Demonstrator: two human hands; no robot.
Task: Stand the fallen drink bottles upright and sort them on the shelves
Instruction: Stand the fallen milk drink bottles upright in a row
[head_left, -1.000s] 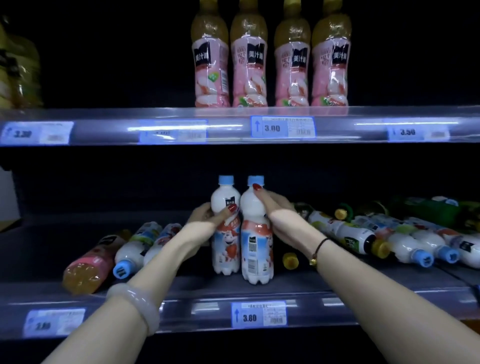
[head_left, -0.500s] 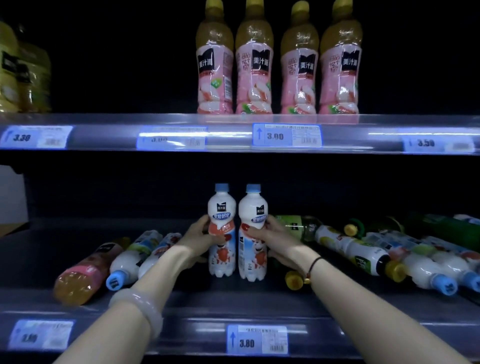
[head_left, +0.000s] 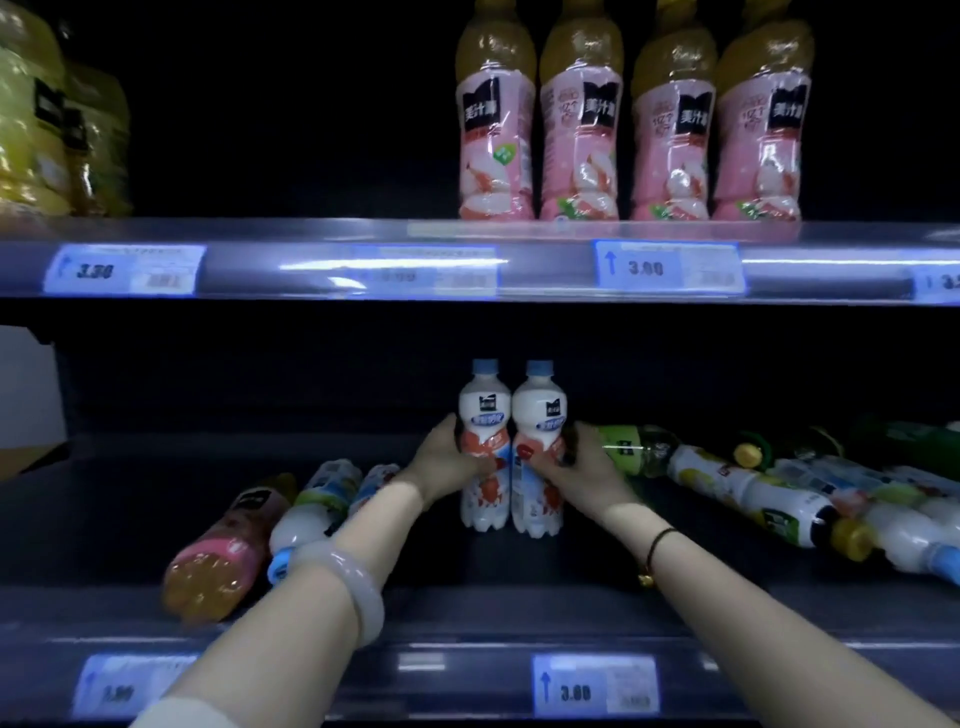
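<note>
Two white milk-drink bottles with blue caps stand upright side by side, deep on the lower shelf (head_left: 467, 608). My left hand (head_left: 447, 462) grips the left white bottle (head_left: 483, 415) around its waist. My right hand (head_left: 576, 467) grips the right white bottle (head_left: 540, 410) the same way. Fallen bottles lie to both sides: a pink-label juice bottle (head_left: 223, 551) and a white blue-capped bottle (head_left: 311, 509) on the left, a green bottle (head_left: 634, 447) and a heap of white and yellow-capped bottles (head_left: 769, 499) on the right.
On the upper shelf (head_left: 311, 234) several pink-label juice bottles (head_left: 628, 124) stand in a row at the right, and yellow bottles (head_left: 47, 119) stand at the far left. Price tags (head_left: 592, 686) run along both shelf edges. Bare shelf lies in front of the two upright bottles.
Both hands slid down from the bottles' shoulders to their waists and pushed the upright pair back, deeper onto the lower shelf. The view shifted left and up slightly.
</note>
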